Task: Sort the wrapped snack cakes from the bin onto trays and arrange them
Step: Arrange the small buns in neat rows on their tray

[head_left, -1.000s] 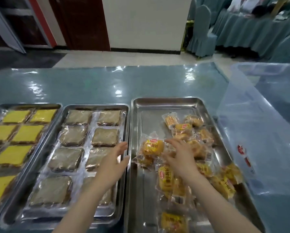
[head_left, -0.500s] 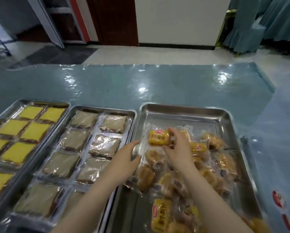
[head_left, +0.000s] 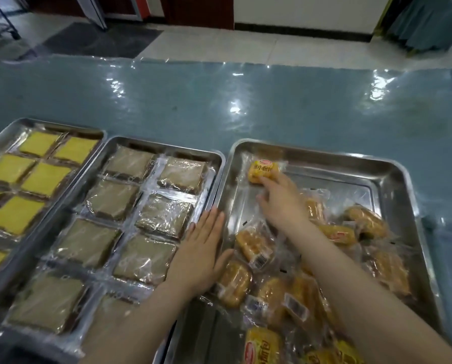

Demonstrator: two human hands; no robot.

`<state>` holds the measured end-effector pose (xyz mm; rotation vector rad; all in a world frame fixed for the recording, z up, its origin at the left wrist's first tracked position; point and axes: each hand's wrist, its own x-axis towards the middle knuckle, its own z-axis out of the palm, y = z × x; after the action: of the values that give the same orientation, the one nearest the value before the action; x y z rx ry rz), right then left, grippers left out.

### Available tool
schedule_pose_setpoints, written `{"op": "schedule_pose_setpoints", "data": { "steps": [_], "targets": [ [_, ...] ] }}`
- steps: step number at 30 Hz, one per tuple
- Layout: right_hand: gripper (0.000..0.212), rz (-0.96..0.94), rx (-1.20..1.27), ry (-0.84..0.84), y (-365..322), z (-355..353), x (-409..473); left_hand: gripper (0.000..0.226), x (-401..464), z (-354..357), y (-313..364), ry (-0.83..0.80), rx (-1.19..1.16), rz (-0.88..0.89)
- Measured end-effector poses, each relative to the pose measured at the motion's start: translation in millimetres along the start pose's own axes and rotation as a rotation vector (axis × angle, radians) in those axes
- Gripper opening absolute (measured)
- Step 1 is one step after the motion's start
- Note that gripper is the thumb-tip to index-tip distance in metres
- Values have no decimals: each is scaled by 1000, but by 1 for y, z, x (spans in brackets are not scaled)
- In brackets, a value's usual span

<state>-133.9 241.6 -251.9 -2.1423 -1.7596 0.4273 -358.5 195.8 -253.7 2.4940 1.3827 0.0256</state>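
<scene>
Blue plastic-covered table (head_left: 246,106), tiled floor beyond its far edge

Item 1: right tray (head_left: 392,179), steel, at the table's right side. Holds a loose heap of wrapped orange cakes (head_left: 256,248) along its near and right parts; far left corner bare but for one cake.

Item 2: single orange cake (head_left: 262,171), label up, lying in the far left corner of the right tray. Right hand (head_left: 282,203) just beside it on the near side, fingertips curled onto its near edge.

Item 3: left hand (head_left: 202,254), flat and relaxed, holding nothing, lying over the rims where the middle tray (head_left: 167,148) meets the right tray.

Item 4: middle tray, brown cakes (head_left: 130,161) in two columns; left tray (head_left: 62,128), yellow cakes (head_left: 40,143) likewise.

Handling note: judged best to square this cake tight into the corner, label up, so later rows align against it
</scene>
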Motion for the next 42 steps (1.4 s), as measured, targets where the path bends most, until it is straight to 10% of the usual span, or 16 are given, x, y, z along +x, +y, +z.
{"op": "schedule_pose_setpoints", "data": {
  "steps": [6, 14, 21, 28, 33, 37, 42],
  "targets": [
    [56, -7, -82, -226, -8, 11, 9, 67, -1, -4, 1, 17, -76, -10],
    [32, 292, -125, 103, 17, -42, -27, 63, 0, 1, -2, 33, -138, -3],
    [66, 354, -213, -157, 28, -54, -41, 62, 1, 1, -2, 51, -137, 4],
    [11, 365, 464, -89, 24, -60, -19, 63, 2, 2, -2, 44, -115, -5],
    [30, 302, 305, 42, 36, -58, -21, 65, 2, 3, -3, 42, -117, -11],
    [59, 235, 356, -167, 28, -45, -32, 65, 2, 3, -3, 41, -122, -8],
    [41, 270, 191, -79, 32, -40, -34, 64, 2, 3, -3, 54, -127, 0]
  ]
}}
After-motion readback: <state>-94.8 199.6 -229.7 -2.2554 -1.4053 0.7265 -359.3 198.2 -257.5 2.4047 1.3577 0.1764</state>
